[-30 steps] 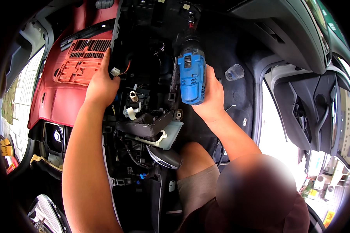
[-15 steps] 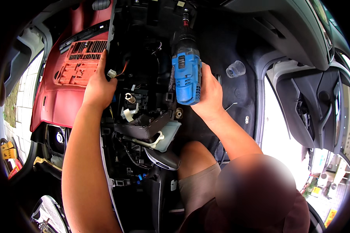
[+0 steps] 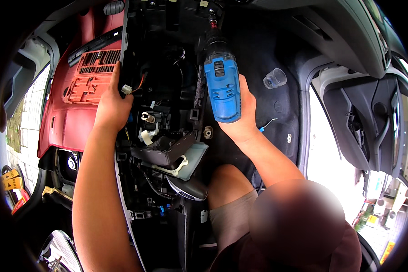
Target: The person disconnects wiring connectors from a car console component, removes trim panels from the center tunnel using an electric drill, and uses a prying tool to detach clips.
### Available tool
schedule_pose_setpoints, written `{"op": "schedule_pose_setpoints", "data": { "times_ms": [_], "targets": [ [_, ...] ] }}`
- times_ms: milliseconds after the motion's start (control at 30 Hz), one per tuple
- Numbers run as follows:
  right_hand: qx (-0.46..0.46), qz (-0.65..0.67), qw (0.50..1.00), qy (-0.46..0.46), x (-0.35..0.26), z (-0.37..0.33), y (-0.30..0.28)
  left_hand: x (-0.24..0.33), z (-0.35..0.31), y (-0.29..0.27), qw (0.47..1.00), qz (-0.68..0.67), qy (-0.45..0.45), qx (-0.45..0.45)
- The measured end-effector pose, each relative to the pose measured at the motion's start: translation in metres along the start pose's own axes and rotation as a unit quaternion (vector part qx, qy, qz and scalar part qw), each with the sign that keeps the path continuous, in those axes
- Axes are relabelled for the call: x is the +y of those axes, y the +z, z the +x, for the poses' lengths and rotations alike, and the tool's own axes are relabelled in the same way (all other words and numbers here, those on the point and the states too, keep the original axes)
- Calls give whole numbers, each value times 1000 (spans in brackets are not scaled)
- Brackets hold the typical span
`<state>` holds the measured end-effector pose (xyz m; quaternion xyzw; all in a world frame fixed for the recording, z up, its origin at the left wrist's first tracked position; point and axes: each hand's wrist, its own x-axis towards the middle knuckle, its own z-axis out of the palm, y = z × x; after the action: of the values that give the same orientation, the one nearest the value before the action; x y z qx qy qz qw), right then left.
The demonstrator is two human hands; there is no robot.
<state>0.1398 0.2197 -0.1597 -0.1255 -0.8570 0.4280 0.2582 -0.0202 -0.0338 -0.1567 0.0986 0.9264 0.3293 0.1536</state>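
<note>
My right hand is closed round the grip of a blue and black cordless drill. The drill points away from me, and its socket bit reaches a fastener at the far edge of the black car floor. Whether the bit turns cannot be seen. My left hand rests at the edge of the red leather seat, its index finger stretched forward and thumb apart; the other fingers are mostly hidden. Close to that thumb is a white wire connector with an orange-red wire. An orange-red bit case lies opened on the seat.
Between my arms is the stripped centre console with loose wiring. A clear plastic cup stands on the floor at right, near a thin blue-ended wire. A door hangs open on the right. My bare knee is below.
The drill's rear has swung a little to the right with my right hand, while its bit stays at the same fastener. My left hand keeps its place; the whole view has shifted slightly.
</note>
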Motion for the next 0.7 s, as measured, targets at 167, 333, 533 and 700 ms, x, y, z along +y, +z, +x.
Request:
{"op": "schedule_pose_setpoints", "data": {
  "times_ms": [167, 333, 533, 700],
  "targets": [
    [5, 72, 997, -19, 2, -1, 1, -15, 3, 4, 998, 19, 42, 31],
    [13, 88, 995, -41, 3, -3, 3, -8, 3, 3, 999, 19, 23, 14],
    [-28, -255, 962, -97, -16, 2, 16, -21, 6, 6, 998, 16, 52, 32],
    [-24, -195, 980, -12, -41, 5, 29, -15, 5, 6, 999, 13, 42, 27]
  ]
}}
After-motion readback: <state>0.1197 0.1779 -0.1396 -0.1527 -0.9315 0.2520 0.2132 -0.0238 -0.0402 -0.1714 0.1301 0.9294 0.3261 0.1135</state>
